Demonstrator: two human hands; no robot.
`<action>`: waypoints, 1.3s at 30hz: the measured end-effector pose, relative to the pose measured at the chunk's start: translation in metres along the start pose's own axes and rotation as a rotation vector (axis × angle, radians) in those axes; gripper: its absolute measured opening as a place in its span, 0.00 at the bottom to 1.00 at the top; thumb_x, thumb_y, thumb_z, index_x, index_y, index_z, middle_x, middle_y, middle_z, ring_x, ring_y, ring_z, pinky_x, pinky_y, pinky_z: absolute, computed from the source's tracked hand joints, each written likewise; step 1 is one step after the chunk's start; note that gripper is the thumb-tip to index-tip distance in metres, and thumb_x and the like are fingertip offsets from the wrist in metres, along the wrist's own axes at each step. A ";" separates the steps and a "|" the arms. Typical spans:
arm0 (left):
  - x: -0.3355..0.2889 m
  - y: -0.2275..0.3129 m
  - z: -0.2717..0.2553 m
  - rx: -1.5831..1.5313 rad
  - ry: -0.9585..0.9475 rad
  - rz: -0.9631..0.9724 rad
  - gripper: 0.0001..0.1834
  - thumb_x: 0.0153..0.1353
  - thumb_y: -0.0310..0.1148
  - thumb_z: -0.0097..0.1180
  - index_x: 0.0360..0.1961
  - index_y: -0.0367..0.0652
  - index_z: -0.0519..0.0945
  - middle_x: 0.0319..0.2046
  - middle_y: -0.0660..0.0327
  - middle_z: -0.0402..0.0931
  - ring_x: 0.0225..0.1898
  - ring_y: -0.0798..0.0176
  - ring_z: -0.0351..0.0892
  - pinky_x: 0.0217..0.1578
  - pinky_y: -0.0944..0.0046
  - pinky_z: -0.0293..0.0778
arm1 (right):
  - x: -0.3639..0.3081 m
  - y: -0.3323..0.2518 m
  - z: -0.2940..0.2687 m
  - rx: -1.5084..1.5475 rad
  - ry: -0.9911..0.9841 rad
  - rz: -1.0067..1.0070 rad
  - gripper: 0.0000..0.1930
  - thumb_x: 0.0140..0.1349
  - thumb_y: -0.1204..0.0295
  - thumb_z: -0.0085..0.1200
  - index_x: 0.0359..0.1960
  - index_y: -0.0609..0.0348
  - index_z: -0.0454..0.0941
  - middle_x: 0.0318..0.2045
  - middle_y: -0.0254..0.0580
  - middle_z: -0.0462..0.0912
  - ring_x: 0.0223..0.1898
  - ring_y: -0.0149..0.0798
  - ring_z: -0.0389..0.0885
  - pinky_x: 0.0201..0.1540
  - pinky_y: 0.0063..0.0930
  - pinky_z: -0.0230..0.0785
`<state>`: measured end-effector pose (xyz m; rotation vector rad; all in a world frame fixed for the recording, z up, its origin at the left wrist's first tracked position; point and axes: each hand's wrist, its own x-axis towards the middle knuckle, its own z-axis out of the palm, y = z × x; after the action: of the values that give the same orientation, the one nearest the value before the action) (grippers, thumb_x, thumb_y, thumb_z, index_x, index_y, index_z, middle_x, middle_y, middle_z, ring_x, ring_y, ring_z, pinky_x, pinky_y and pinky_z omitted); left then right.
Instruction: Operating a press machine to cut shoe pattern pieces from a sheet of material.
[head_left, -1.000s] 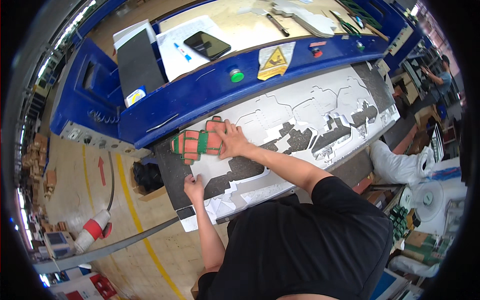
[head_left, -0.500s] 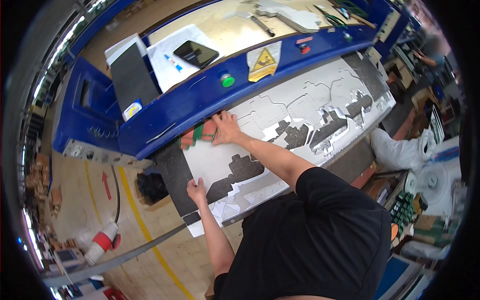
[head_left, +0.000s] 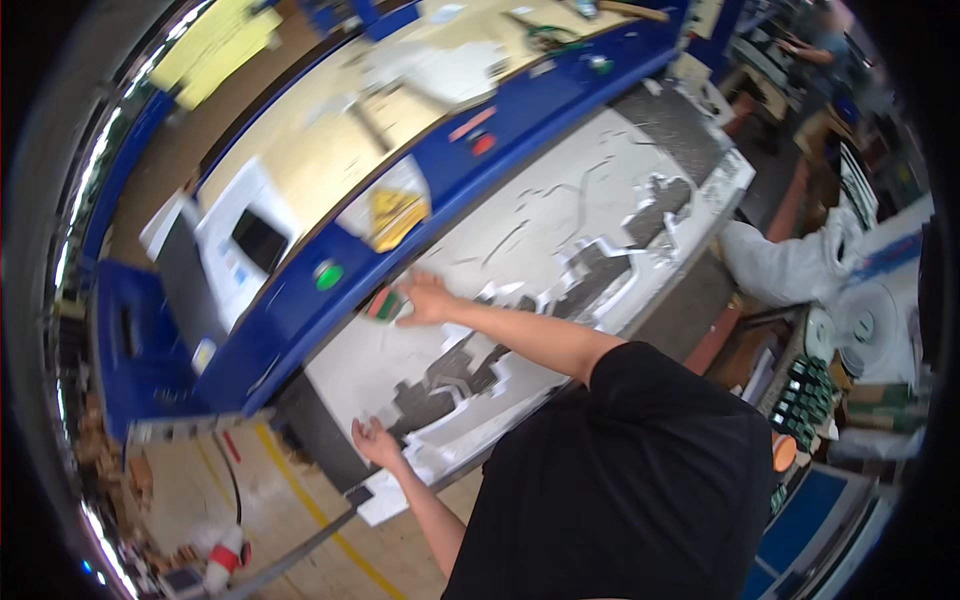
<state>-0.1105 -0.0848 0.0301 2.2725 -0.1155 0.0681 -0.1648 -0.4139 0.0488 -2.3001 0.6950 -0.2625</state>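
A pale grey sheet point(head_left: 345, 380) with dark cut-out gaps lies over a black bed, under a blue beam. My right hand point(head_left: 428, 298) reaches in close to the beam, its fingers around the right side of a red-and-green block point(head_left: 382, 304) on the sheet; the hand covers part of the block. By the sheet's near left part my left hand point(head_left: 374, 442) has its fingers apart and nothing visible in them. White scraps point(head_left: 425, 462) edge the gaps to its right. Motion smears the fine detail of both hands.
The blue beam point(head_left: 275, 340) carries a green button point(head_left: 328, 275), a red button point(head_left: 484, 144) and a yellow warning sign point(head_left: 399, 213). On the wooden top behind are a phone point(head_left: 259, 240) and papers. At right are a white sack point(head_left: 775, 262) and a co-worker point(head_left: 825, 55).
The view has swung, tilting the scene. Along the beam, my right hand has slid rightward with the red-and-green block. My left hand has also shifted right over the sheet.
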 end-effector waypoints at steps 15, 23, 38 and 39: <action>0.010 0.067 0.076 -1.175 0.075 -1.345 0.30 0.51 0.39 0.64 0.50 0.31 0.69 0.40 0.49 0.75 0.39 0.54 0.78 0.32 0.64 0.77 | -0.152 0.433 -0.400 -0.019 0.758 0.738 0.19 0.56 0.60 0.59 0.43 0.63 0.83 0.38 0.56 0.85 0.43 0.52 0.85 0.48 0.39 0.75; 0.030 0.045 0.079 -0.499 -0.372 -1.009 0.15 0.55 0.50 0.68 0.30 0.54 0.77 0.21 0.72 0.71 0.25 0.69 0.73 0.23 0.62 0.69 | -0.082 0.487 -0.410 -0.136 0.464 0.894 0.23 0.52 0.52 0.64 0.43 0.55 0.85 0.43 0.53 0.85 0.50 0.55 0.82 0.55 0.51 0.70; -0.023 0.060 0.093 -0.089 -0.186 -0.802 0.16 0.60 0.39 0.67 0.21 0.40 0.78 0.16 0.59 0.77 0.11 0.68 0.65 0.11 0.67 0.56 | -0.104 0.497 -0.417 -0.410 0.333 1.018 0.22 0.51 0.46 0.64 0.45 0.38 0.86 0.55 0.42 0.80 0.65 0.62 0.65 0.65 0.65 0.46; -0.029 0.059 0.091 -0.090 -0.175 -0.811 0.16 0.60 0.39 0.67 0.21 0.40 0.78 0.16 0.59 0.77 0.11 0.68 0.65 0.11 0.67 0.56 | -0.107 0.498 -0.417 -0.414 0.319 1.034 0.22 0.51 0.46 0.64 0.45 0.38 0.86 0.55 0.43 0.80 0.65 0.62 0.65 0.65 0.65 0.47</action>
<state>-0.1444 -0.1902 0.0131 2.0727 0.6942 -0.5471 -0.6110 -0.8963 0.0122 -1.9377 2.1282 0.0187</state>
